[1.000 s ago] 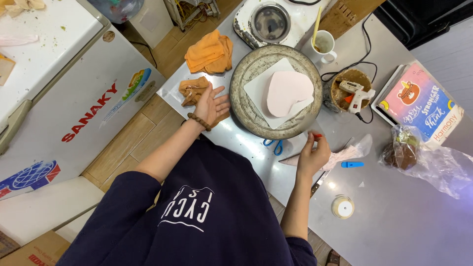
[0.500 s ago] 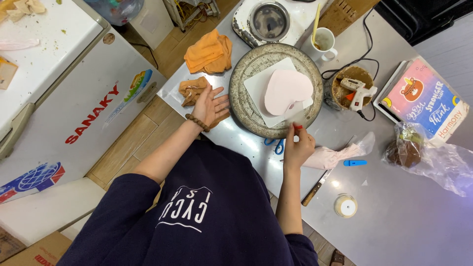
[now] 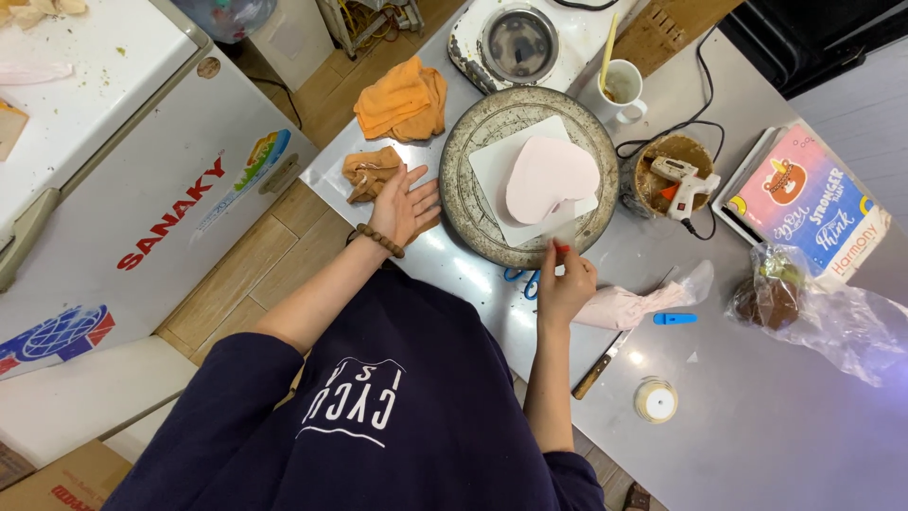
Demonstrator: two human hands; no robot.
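Note:
A pink heart-shaped cake [image 3: 549, 175] lies on a white square board [image 3: 492, 170], which sits on a round grey turntable [image 3: 463, 203]. My left hand [image 3: 405, 203], with a bead bracelet at the wrist, lies flat and spread at the turntable's left rim, partly over a brown cloth [image 3: 364, 170]. My right hand [image 3: 565, 282] is at the turntable's near rim. It pinches a small red-ended tool [image 3: 563, 246] whose clear tip reaches the lower edge of the cake.
Close to my right hand are a pink piping bag [image 3: 629, 305], a blue clip [image 3: 673, 318], a knife [image 3: 598, 371], a tape roll [image 3: 655, 400] and blue scissors [image 3: 518, 279]. An orange cloth [image 3: 402, 95], hob [image 3: 515, 43], mug [image 3: 619, 85], glue gun bowl [image 3: 673, 175], box [image 3: 804, 203], plastic bag [image 3: 813, 308] and chest freezer [image 3: 142, 161] surround the work.
My right hand has come up from the table beside the piping bag to the near rim of the turntable, bringing the red-ended tool to the cake. My left hand has stayed put.

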